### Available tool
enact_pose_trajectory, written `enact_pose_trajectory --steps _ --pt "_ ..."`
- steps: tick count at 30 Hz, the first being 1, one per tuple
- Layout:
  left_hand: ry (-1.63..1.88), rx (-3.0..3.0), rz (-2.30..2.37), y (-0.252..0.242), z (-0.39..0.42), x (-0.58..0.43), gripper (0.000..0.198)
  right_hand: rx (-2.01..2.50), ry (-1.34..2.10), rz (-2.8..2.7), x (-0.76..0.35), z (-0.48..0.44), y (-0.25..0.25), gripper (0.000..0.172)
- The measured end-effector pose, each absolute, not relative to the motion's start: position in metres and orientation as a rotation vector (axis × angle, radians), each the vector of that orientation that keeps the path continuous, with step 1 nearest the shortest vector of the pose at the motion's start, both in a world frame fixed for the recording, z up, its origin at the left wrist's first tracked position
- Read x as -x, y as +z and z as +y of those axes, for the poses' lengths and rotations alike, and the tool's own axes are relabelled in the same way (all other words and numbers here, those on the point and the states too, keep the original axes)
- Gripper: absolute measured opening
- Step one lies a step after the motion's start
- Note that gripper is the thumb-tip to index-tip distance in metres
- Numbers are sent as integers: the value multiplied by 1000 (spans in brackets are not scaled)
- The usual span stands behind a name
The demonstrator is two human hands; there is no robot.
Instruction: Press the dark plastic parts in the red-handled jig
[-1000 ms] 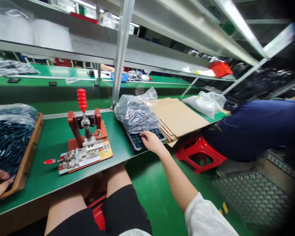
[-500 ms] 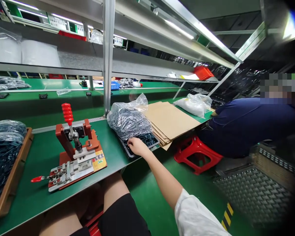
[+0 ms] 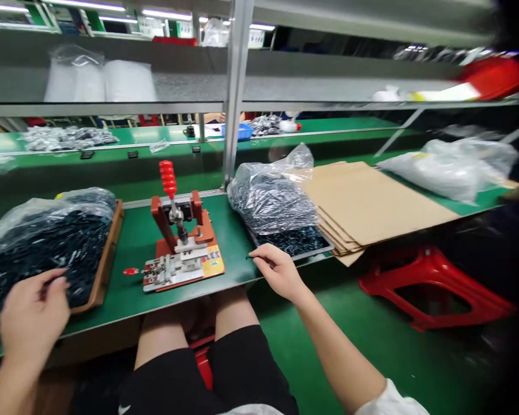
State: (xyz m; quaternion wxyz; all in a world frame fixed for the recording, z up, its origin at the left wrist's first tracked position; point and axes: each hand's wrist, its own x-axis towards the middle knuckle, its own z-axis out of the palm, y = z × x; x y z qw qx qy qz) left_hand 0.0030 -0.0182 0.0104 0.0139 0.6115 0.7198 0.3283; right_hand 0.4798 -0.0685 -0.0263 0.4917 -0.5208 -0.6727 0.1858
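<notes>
My right hand (image 3: 279,271) pinches a small dark part (image 3: 248,257) between thumb and fingertips, just in front of a black tray (image 3: 313,252). That tray holds many small dark pieces, and a clear plastic bag (image 3: 272,196) of similar pieces rests on it. At the left, my left hand (image 3: 37,314) is over the near edge of a brown tray (image 3: 106,259) of dark, thin pieces (image 3: 78,236). Its thumb and forefinger are curled together; whatever they hold is hidden. Between my hands stands a toggle clamp fixture (image 3: 181,248) with a red upright handle and a red-tipped side lever.
Flat brown cardboard sheets (image 3: 380,199) are stacked right of the black tray, with a white plastic bag (image 3: 441,170) beyond. A metal post (image 3: 237,86) rises behind the fixture. A red stool (image 3: 432,285) stands on the floor at right.
The view has swung left. My right hand has come out of the black tray with a small dark part. My left hand, barely visible before at the left edge, now shows fully.
</notes>
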Motion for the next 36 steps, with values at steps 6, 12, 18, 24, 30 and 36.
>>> enact_pose_trajectory --steps 6,12,18,24,30,36 --pt "986 -1729 1746 -2 -25 -95 37 1168 613 -1634 -417 -30 -67 21" --pt "710 -2360 1541 -22 9 -154 26 1264 679 -1505 -406 -8 -106 22" --pt "530 -2403 1593 -40 16 -174 20 1195 627 -1529 -412 -14 -106 25" --pt "562 -2359 1558 -42 19 -171 20 1216 782 -1485 -408 -17 -105 27" --pt "560 -2374 1636 -42 16 -175 22 1262 735 -1465 -407 -16 -103 22" --pt "399 -2397 1664 -35 21 -182 21 1300 764 -1429 -407 -14 -107 22"
